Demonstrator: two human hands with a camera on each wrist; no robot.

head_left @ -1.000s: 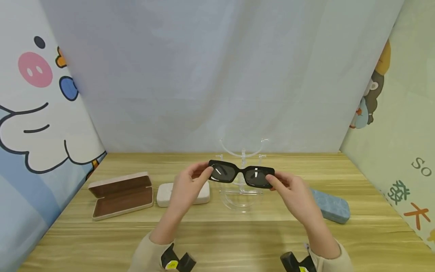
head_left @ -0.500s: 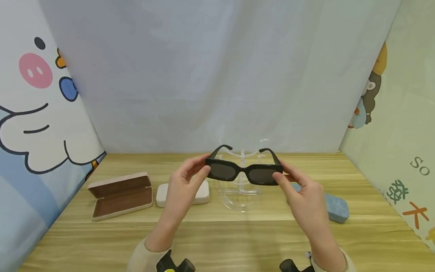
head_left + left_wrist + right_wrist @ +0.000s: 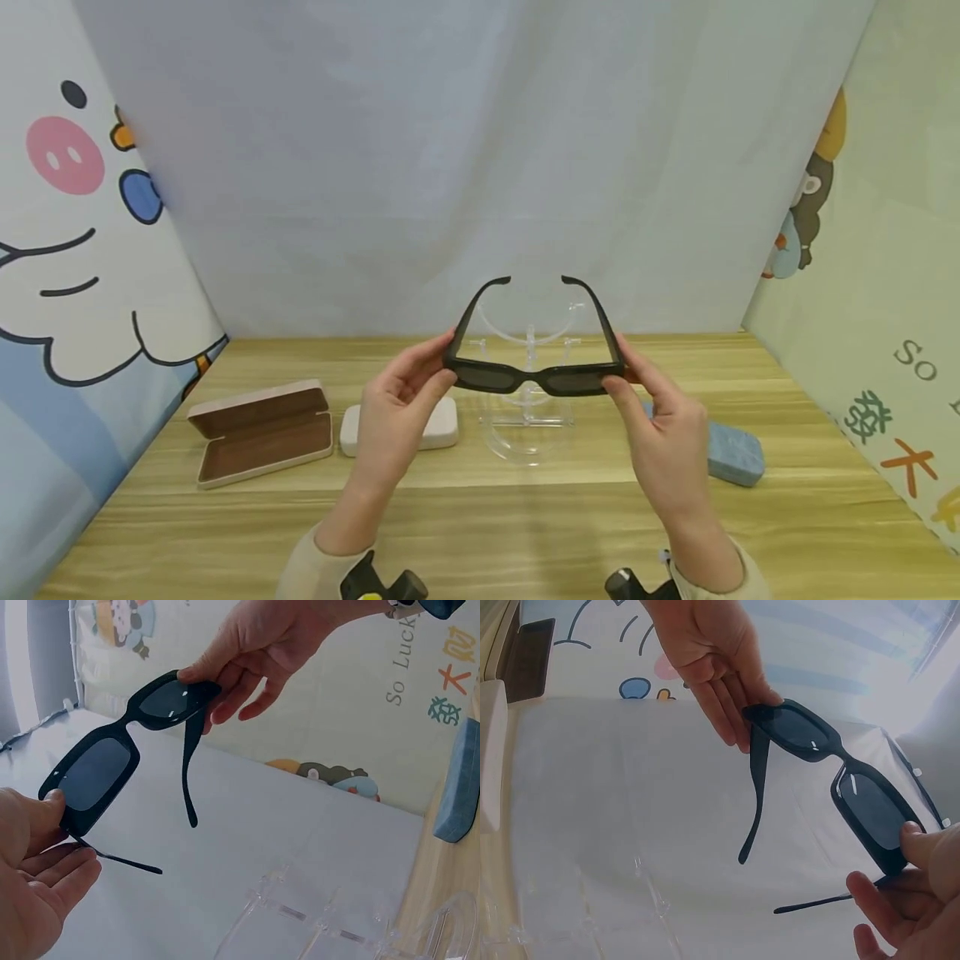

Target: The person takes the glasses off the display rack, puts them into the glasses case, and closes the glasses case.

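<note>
Sunglasses hang in the air above the middle of the table, held level at both front corners, with both temples unfolded and pointing far toward the white backdrop. Left hand pinches the left corner between thumb and fingers; right hand pinches the right corner the same way. Directly below and just beyond the frame stands a clear stand, its curved top arms reaching up between the temples, apart from them. Left of the hands lie a white case, shut, and further left a tan case, lid open. A blue case lies near the right hand, on the right. Near half of the table is bare wood up to its near edge. Side walls close in left and right. The frame is black, thick and rectangular, with dark grey lenses and slim temples that curve down at the tips.
</note>
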